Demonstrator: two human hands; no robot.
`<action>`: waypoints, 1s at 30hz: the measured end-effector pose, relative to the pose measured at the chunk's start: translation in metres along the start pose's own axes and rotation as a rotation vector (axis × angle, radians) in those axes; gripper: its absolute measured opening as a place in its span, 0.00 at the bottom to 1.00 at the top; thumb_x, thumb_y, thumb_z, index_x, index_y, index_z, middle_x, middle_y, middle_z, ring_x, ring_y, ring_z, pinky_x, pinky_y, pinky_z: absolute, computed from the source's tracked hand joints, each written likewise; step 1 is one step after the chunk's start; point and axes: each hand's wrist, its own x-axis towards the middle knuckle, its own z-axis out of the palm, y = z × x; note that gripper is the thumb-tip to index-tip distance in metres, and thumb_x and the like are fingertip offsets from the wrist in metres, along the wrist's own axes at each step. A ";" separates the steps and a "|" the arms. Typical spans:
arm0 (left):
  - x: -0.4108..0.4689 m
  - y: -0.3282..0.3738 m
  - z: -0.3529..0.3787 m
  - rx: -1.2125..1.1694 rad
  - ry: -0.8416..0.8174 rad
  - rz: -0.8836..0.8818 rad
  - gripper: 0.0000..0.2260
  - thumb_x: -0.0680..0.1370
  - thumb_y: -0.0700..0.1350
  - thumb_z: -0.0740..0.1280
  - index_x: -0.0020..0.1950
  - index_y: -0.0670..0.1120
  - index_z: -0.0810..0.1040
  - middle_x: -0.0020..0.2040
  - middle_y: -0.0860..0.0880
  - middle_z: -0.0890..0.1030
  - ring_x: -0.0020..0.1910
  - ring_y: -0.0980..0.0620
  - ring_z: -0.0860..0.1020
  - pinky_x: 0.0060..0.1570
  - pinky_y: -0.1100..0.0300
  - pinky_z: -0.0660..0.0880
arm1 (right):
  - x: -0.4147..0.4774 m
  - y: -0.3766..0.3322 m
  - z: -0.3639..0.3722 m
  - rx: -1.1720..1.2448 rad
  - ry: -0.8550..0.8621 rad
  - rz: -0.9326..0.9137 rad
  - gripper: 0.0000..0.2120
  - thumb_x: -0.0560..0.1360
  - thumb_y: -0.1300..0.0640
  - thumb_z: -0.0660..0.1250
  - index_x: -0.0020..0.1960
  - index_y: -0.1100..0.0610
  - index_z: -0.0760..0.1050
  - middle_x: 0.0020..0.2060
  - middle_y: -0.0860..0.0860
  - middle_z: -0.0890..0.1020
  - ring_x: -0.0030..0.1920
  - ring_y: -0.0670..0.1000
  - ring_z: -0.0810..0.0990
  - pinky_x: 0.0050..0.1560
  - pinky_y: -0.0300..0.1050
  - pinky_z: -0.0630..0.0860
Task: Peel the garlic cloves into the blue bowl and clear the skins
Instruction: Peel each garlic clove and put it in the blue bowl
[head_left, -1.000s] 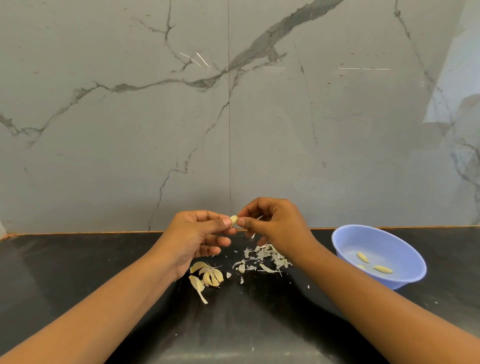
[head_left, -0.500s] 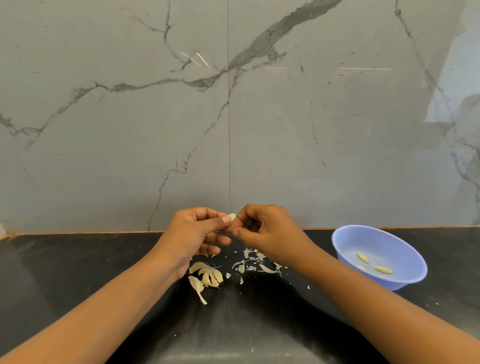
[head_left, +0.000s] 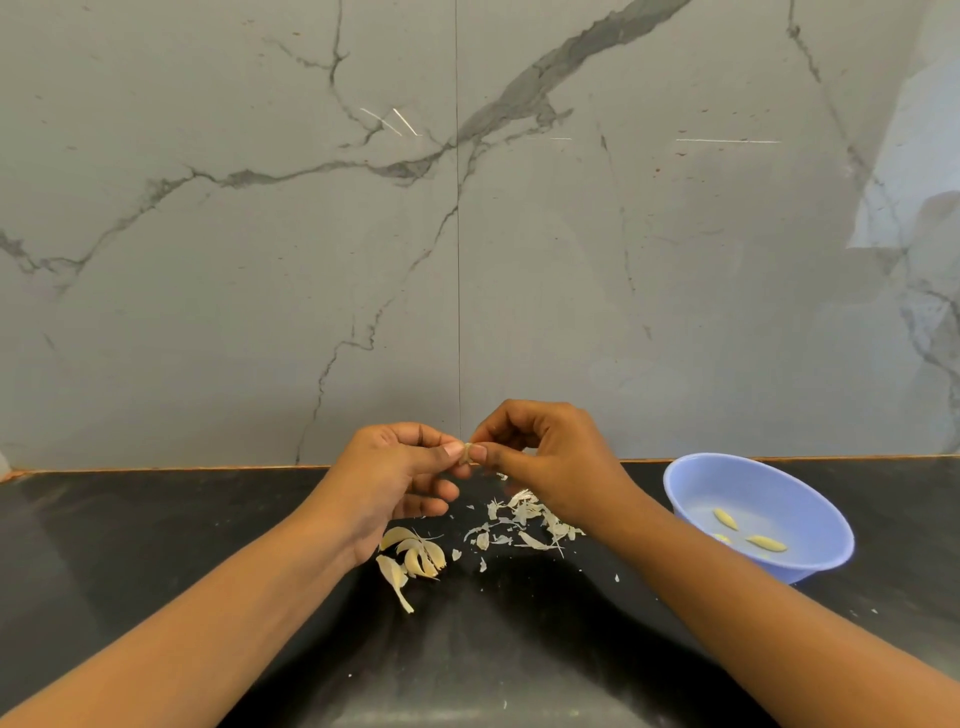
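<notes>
Left hand (head_left: 395, 473) and right hand (head_left: 556, 457) still pinch the garlic clove (head_left: 466, 455) (now lower, between thumb tips).

My count: one round light-blue plastic bowl (head_left: 789, 493) with three peeled yellowish garlic cloves (head_left: 725, 518) in it, the third only partly showing. One small pale garlic clove (head_left: 466, 454) pinched between two bare hands, left hand (head_left: 395, 478) and right hand (head_left: 550, 457). Unpeeled cream-coloured garlic cloves (head_left: 415, 558) on the one black stone counter (head_left: 156, 545): I make it five, but they overlap, so not firm. White papery skin scraps (head_left: 524, 519): one loose pile plus strays, too many to count.
</notes>
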 end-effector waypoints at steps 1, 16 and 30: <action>0.000 0.001 0.000 -0.045 -0.011 -0.033 0.03 0.76 0.37 0.68 0.46 0.39 0.81 0.35 0.45 0.83 0.26 0.55 0.77 0.26 0.65 0.77 | 0.000 0.000 0.001 -0.005 0.005 -0.020 0.02 0.72 0.57 0.73 0.42 0.52 0.80 0.36 0.50 0.83 0.38 0.51 0.82 0.39 0.47 0.82; 0.001 0.001 0.001 -0.205 0.029 -0.010 0.04 0.75 0.38 0.68 0.48 0.40 0.81 0.33 0.48 0.81 0.24 0.58 0.74 0.22 0.68 0.73 | -0.001 0.001 0.003 0.458 -0.019 0.253 0.02 0.75 0.63 0.68 0.46 0.60 0.79 0.34 0.51 0.83 0.35 0.48 0.82 0.38 0.41 0.81; 0.001 -0.006 0.004 0.073 0.006 0.141 0.04 0.77 0.41 0.67 0.45 0.41 0.79 0.31 0.49 0.80 0.25 0.54 0.77 0.25 0.63 0.76 | -0.001 -0.002 0.003 0.378 -0.015 0.251 0.03 0.75 0.60 0.69 0.47 0.59 0.79 0.35 0.50 0.82 0.36 0.46 0.82 0.35 0.43 0.82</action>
